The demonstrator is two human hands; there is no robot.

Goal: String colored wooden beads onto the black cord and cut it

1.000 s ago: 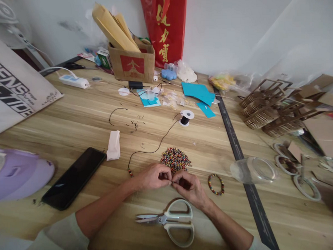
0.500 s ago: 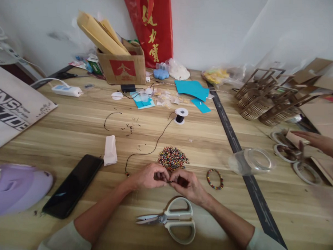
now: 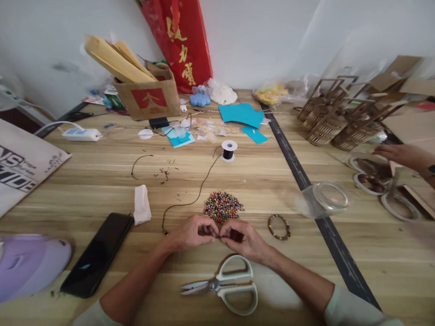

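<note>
My left hand (image 3: 193,233) and my right hand (image 3: 244,240) meet fingertip to fingertip, both closed in a pinch. A thin black cord (image 3: 180,205) runs from a white spool (image 3: 229,151) to my left hand, with a few beads (image 3: 165,232) on it beside that wrist. Something small and dark shows between the fingertips, its details too small to tell. Just beyond my fingers lies a pile of small multicoloured beads (image 3: 223,206). A finished-looking beaded bracelet (image 3: 279,227) rests to the right. Scissors (image 3: 220,286) with pale handles lie slightly open below my hands.
A black phone (image 3: 97,255), folded white paper (image 3: 142,204) and a purple object (image 3: 24,269) are at left. On the right are a clear plastic jar (image 3: 323,200), tape rolls (image 3: 401,207) and another person's hand (image 3: 403,155). Woven baskets (image 3: 326,124) and a carton (image 3: 150,99) stand behind.
The camera view has shifted slightly. My hands keep their pinch over nearly the same spot. At right, the other person's arm reaches further in, showing a dark wristband.
</note>
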